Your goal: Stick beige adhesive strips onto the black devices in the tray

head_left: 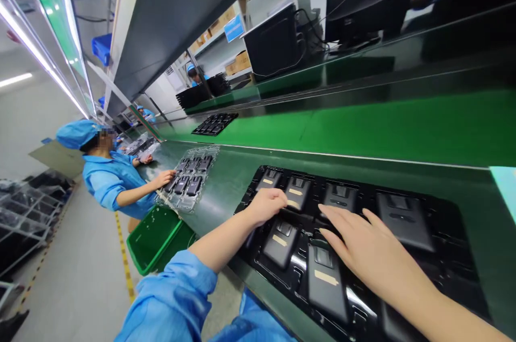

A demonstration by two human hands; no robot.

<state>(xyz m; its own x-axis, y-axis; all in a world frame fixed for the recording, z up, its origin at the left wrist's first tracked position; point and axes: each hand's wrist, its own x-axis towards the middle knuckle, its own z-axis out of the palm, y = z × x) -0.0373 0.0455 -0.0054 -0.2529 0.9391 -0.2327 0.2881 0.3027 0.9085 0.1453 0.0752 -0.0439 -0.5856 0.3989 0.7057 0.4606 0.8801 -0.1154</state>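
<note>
On green line table [217,197], my L hand [266,206] lies flat w/ fingers together, R hand [373,248] spread open, neither clamped, both over blk tray [258,180] of taped dark units [326,288].

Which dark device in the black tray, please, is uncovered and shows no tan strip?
The far-right one in the back row, beyond the right hand: the others show tan strips or lie partly covered.
</note>
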